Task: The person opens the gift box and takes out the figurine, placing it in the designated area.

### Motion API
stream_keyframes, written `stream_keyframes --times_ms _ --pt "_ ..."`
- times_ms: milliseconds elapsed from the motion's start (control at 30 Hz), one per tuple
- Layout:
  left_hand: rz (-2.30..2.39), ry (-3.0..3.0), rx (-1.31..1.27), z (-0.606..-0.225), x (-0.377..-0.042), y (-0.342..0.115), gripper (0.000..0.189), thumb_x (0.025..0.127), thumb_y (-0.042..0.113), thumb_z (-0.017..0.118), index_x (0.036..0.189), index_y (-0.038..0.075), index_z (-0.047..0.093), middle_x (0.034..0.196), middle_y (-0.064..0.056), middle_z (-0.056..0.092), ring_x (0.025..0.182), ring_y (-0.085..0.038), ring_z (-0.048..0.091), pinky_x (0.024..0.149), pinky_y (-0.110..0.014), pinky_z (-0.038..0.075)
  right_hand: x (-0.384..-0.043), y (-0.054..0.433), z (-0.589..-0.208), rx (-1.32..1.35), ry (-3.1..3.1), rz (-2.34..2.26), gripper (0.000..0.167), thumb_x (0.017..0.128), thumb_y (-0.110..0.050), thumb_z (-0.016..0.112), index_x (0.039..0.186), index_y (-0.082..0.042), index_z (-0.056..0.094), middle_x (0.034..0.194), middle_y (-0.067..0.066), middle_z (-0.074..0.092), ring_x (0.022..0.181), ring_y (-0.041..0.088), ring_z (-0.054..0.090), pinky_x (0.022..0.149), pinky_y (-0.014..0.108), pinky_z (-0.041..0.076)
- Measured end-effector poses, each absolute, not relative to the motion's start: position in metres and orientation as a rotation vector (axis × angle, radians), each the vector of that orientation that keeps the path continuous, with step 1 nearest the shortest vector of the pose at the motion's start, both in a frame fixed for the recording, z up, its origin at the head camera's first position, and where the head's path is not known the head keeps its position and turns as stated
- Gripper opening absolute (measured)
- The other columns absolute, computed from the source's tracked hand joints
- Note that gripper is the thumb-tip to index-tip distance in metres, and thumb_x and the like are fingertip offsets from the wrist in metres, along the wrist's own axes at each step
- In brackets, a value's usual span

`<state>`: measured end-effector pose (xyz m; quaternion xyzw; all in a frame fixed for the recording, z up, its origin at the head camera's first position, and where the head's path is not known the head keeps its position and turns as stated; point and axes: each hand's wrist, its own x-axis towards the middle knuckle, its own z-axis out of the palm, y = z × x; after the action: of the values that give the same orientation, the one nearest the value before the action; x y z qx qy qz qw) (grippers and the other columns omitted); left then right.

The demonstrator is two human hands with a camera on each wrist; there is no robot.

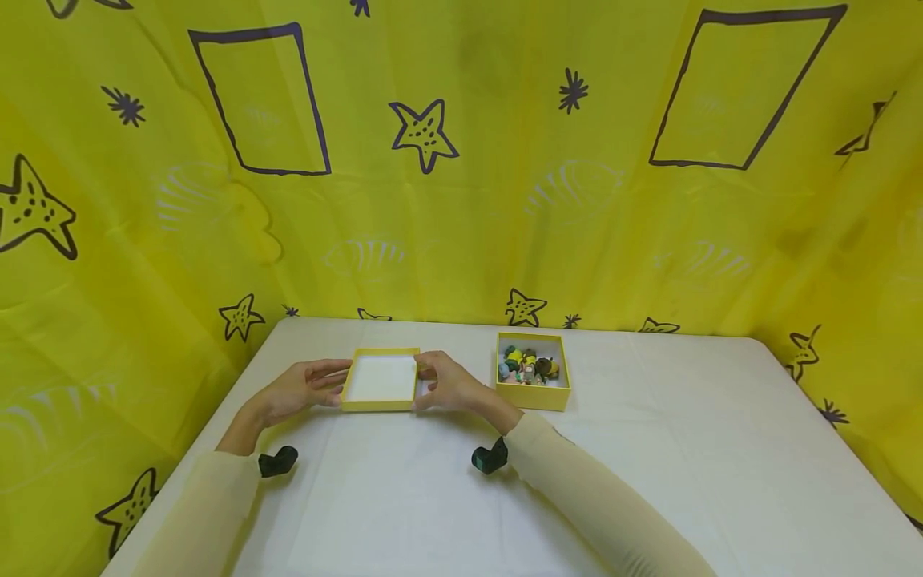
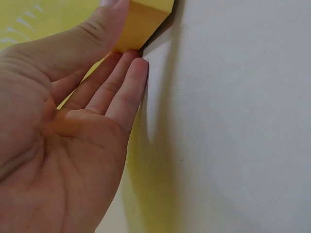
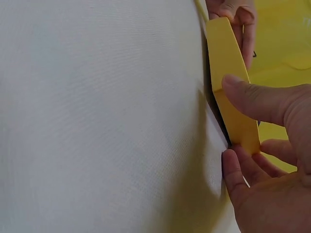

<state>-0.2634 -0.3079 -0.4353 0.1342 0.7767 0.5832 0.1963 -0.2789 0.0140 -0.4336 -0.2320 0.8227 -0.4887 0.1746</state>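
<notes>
Between my two hands is a shallow yellow box lid (image 1: 380, 378) with its white inside facing up. At its left side, my left hand (image 1: 303, 390) holds the lid, the thumb at the near left corner and the fingers along the side, as the left wrist view shows. My right hand (image 1: 454, 385) grips the opposite side. In the right wrist view, its thumb (image 3: 248, 99) presses the near right corner while the fingers (image 3: 238, 174) touch the side. Right of that hand stands a deeper yellow box (image 1: 534, 398) holding several small coloured figurines (image 1: 529, 367).
A white cloth (image 1: 404, 497) covers the table, and a yellow curtain (image 1: 490, 216) with starfish drawings hangs behind and at both sides. A dark wrist mount sits on each forearm, one at the left wrist (image 1: 278, 462) and one at the right (image 1: 490, 456).
</notes>
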Motion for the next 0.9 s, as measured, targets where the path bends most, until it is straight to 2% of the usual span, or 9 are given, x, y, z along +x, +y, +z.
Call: stream_keyframes --times_ms 200,900 --pt "1.626 2.184 0.338 -0.434 -0.2617 -0.3053 0.08 0.087 -0.005 0.078 0.155 -0.005 0.035 0.162 -0.027 0.029 0.148 -0.043 0.031 0.104 -0.029 0.051 -0.2757 0.0126 -0.4315 -0.635 2.369 -1.366 0.089 0.078 -0.003 0.089 0.153 0.0 0.042 0.159 0.015 0.036 0.132 0.031 0.055 0.105 0.036 0.053" --pt "1.613 2.181 0.338 -0.4334 -0.2598 -0.3065 0.083 0.087 -0.001 0.079 0.156 -0.006 0.033 0.163 -0.028 0.028 0.149 -0.044 0.03 0.103 -0.029 0.052 -0.2752 0.0127 -0.4306 -0.665 2.389 -1.336 0.089 0.079 -0.003 0.089 0.154 0.001 0.04 0.159 0.017 0.035 0.133 0.031 0.056 0.104 0.036 0.053"
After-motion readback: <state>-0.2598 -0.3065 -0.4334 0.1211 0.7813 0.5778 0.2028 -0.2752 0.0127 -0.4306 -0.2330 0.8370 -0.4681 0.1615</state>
